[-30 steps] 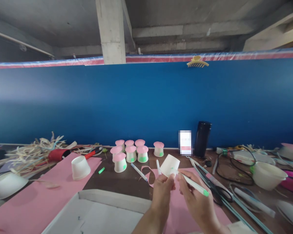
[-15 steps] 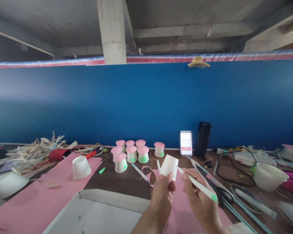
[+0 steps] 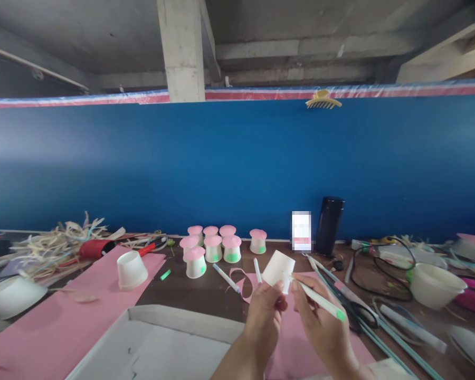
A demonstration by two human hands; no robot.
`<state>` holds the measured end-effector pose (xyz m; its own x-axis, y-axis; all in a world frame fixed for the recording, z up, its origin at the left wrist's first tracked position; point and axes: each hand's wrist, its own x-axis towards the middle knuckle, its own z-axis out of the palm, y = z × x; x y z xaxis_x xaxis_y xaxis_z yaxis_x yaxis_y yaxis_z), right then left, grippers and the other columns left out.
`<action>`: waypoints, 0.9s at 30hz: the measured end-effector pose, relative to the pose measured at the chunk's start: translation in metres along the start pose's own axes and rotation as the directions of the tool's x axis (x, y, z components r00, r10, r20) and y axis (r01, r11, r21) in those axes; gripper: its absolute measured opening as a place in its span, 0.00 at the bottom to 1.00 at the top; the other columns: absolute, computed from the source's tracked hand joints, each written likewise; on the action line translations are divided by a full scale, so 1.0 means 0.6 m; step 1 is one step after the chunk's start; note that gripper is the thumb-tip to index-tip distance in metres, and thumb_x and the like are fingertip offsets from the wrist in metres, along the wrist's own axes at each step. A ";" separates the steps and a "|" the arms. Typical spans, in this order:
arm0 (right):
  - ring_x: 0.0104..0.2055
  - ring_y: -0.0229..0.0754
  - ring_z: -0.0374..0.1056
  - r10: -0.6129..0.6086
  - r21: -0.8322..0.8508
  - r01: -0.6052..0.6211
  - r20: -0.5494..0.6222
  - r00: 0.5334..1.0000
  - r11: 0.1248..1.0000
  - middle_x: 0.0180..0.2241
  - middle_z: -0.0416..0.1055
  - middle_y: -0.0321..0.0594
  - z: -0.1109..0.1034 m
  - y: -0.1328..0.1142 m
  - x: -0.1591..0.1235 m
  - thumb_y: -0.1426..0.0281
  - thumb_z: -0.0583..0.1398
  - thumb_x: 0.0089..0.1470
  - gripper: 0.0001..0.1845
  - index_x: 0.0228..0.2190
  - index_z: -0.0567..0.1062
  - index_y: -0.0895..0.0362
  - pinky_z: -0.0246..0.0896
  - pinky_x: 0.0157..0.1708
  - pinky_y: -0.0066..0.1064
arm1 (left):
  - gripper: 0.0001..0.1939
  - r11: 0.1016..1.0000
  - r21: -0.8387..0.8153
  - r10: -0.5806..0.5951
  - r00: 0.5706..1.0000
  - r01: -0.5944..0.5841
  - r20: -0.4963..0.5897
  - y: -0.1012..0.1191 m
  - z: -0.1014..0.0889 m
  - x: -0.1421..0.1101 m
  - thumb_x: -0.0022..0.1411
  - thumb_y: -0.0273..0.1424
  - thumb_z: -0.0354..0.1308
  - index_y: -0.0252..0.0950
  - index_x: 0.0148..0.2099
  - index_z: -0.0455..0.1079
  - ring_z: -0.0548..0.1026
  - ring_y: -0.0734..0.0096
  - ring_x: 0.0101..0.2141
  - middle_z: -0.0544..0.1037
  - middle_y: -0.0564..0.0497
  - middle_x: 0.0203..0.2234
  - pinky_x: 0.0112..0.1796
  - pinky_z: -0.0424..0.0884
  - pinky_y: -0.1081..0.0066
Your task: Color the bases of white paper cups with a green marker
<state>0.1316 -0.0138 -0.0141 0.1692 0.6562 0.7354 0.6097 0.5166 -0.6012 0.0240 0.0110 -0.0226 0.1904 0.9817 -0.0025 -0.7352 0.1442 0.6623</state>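
My left hand (image 3: 263, 311) grips a white paper cup (image 3: 277, 268) near its lower edge, tilted above the table. My right hand (image 3: 320, 322) holds a white marker with a green end (image 3: 320, 300), its tip against or very near the cup's right side. I cannot make out any mark on this cup. Behind my hands, several upturned cups with pink paper discs on top (image 3: 231, 249) stand grouped, green patches on their sides. A pen (image 3: 226, 278) and a ring of cut pink paper (image 3: 247, 287) lie left of the cup.
A white shallow tray (image 3: 186, 323) sits in front, beside pink paper sheets (image 3: 63, 322). A plain upturned cup (image 3: 131, 270) and a green cap (image 3: 165, 275) are left. At right are a black bottle (image 3: 330, 227), scissors (image 3: 364, 314), cables and a white tub (image 3: 437, 285).
The cup in my left hand has tilted further to the right. The marker in my right hand has shifted slightly left with it. The objects on the table have stayed in place.
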 end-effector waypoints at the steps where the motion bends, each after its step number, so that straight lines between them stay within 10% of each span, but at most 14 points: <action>1: 0.29 0.37 0.70 0.001 -0.002 -0.001 0.001 1.000 1.000 0.33 0.73 0.40 0.000 0.000 0.000 0.66 0.57 0.55 0.11 0.39 0.72 0.55 0.67 0.28 0.25 | 0.10 1.000 0.004 -0.001 1.000 0.001 0.000 0.000 0.001 0.000 0.50 0.32 0.64 0.31 0.34 0.73 0.61 0.80 0.23 0.66 0.54 0.22 0.27 0.59 0.77; 27: 0.27 0.38 0.71 -0.014 -0.071 0.012 -0.027 1.000 0.997 0.30 0.75 0.39 -0.003 -0.012 0.007 0.64 0.55 0.55 0.11 0.37 0.72 0.56 0.66 0.27 0.26 | 0.11 1.000 0.027 -0.001 1.000 0.001 -0.002 0.000 0.002 0.000 0.48 0.34 0.65 0.31 0.29 0.72 0.61 0.79 0.22 0.65 0.55 0.19 0.26 0.58 0.75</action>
<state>0.1291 -0.0159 -0.0062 0.1818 0.6340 0.7517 0.6652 0.4837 -0.5688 0.0250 0.0109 -0.0217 0.1894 0.9819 -0.0045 -0.7174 0.1415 0.6822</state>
